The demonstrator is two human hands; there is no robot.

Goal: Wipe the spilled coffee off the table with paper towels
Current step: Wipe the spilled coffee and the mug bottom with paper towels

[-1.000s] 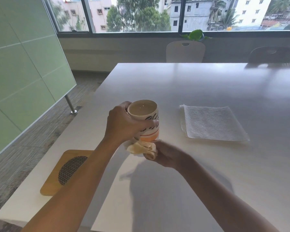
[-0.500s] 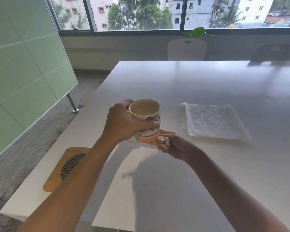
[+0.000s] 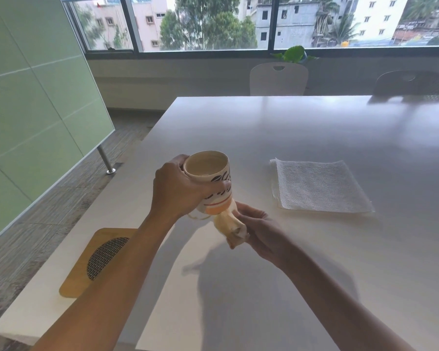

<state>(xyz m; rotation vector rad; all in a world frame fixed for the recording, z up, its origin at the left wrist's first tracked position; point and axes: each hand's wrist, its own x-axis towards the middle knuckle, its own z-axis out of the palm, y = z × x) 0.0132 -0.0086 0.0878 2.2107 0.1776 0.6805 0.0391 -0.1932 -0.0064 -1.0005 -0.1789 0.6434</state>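
Holding: left hand (image 3: 178,191) wraps the mug (image 3: 209,183) and keeps it lifted off the bench (image 3: 289,138), tilted slightly toward the right hand.
Left fingers: curled tight round the mug wall, thumb across the printed side.
Right hand (image 3: 260,233): fingers pinched on a stained wad (image 3: 230,225) of paper towel.
Wad: just left of the right fingers, its long axis running up-left to the mug's base, its top end touching the orange band.
Spill: a thin brown ring (image 3: 198,217) on the bench, directly under the mug, just left of the wad.
Clean towels (image 3: 319,186): flat stack well beyond the right fingers, to their right.
Nearer hand: right; the ring looks an easy short sweep leftward.
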